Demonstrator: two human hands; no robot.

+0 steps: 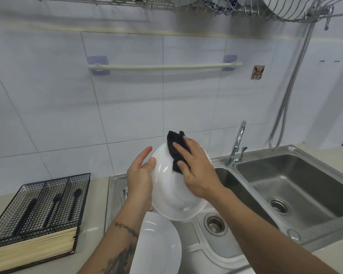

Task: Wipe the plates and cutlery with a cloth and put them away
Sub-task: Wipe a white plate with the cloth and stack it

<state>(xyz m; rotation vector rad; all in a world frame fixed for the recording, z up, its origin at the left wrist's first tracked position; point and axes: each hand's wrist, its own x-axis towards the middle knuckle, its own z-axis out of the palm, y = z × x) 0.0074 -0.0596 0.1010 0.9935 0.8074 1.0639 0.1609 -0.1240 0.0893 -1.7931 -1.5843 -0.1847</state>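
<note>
I see the left hand [140, 175] raised over the sink's left side, palm against the left rim of a white plate [172, 194], thumb hooked over the edge and fingers reaching behind it, so it grips the plate; the forearm below it comes up from the lower edge of the view; the right hand [196, 171] lies across the plate's upper face, fingers spread and fairly straight, pressing a black cloth [177, 150] flat onto it; the cloth's top corner sticks up past the rim. The plate is tilted, its face turned toward me, held between both hands above the drainer; a second white plate [158, 246] sits lower, near the left forearm, over the steel drainboard [188, 252]. Some metal cutlery [125, 189] lies on the drainboard just behind the left wrist, too blurred to sort. On the counter to the left stands a black wire basket [38, 210]; its back compartments hold dark-handled utensils [53, 208], and the front one holds a bundle of pale chopsticks [34, 250]. The right sink basin [285, 184] shows only its drain; a wire rack [246, 6] overhead carries dishes.
</note>
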